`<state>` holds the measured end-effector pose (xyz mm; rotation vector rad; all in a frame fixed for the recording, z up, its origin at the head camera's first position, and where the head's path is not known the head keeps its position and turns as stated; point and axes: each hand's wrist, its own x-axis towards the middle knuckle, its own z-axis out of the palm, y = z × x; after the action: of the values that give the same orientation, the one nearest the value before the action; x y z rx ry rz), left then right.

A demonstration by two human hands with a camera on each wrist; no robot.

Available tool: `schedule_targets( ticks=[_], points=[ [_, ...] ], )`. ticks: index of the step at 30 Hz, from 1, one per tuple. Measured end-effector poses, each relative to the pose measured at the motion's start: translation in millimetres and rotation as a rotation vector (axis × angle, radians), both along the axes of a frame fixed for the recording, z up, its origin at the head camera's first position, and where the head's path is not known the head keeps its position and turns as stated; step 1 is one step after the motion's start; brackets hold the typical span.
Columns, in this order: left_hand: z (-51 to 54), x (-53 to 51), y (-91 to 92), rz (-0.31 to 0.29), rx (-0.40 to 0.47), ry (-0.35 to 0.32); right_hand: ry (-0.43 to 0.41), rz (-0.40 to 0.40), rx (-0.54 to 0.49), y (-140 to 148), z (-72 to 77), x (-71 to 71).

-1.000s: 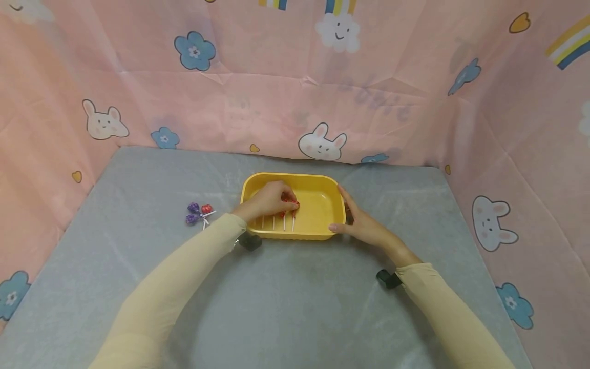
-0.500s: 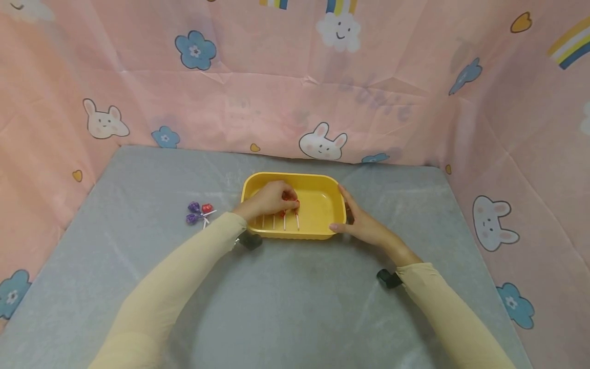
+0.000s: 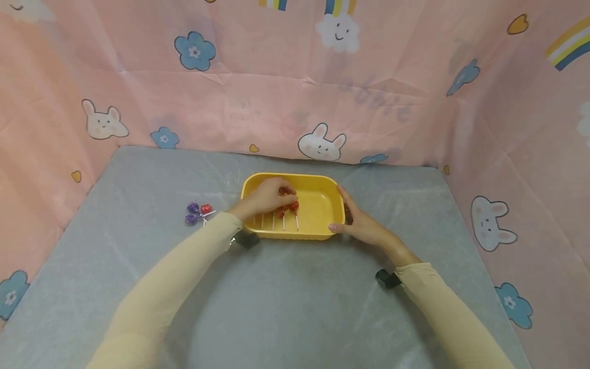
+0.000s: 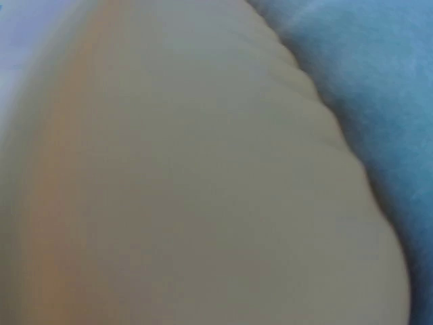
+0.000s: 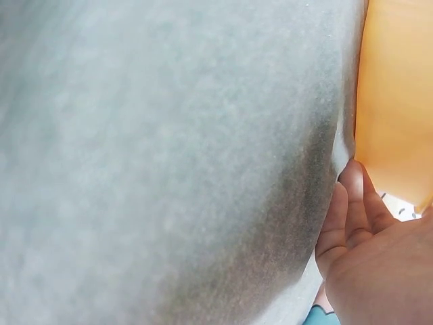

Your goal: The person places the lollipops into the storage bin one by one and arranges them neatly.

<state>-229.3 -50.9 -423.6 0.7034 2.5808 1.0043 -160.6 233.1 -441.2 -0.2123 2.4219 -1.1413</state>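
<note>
Rightmost red lollipop right-near of left hand, stick near-far; can't tell if pinched. Right hand, farther, spread against yellow tray.

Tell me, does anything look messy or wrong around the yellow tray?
A little: left of the yellow tray, two purple lollipops and a red one lie in a jumble on the gray table, while the white sticks inside lie side by side. I see nothing spilled or broken.

Pale yellow long sleeves, small dark wrist cameras
</note>
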Motion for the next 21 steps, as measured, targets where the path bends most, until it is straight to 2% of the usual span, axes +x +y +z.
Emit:
schedule_targets(
  ticks=[6, 12, 16, 21],
  points=[
    [18.3, 4.7, -16.2, 0.028, 0.046, 0.049, 0.007, 0.001, 0.005, 0.0, -0.6, 0.3],
    [33.2, 11.4, -44.3, 0.065, 0.126, 0.048, -0.008, -0.015, -0.003, -1.1, -1.4, 0.5],
    [38.0, 17.1, -66.6, 0.116, 0.145, 0.055, -0.010, -0.013, -0.006, -1.1, -1.7, 0.5],
    [38.0, 29.5, -93.3, 0.197, 0.157, 0.070, -0.002, -0.007, -0.006, -0.2, -2.3, 0.5]
  ],
)
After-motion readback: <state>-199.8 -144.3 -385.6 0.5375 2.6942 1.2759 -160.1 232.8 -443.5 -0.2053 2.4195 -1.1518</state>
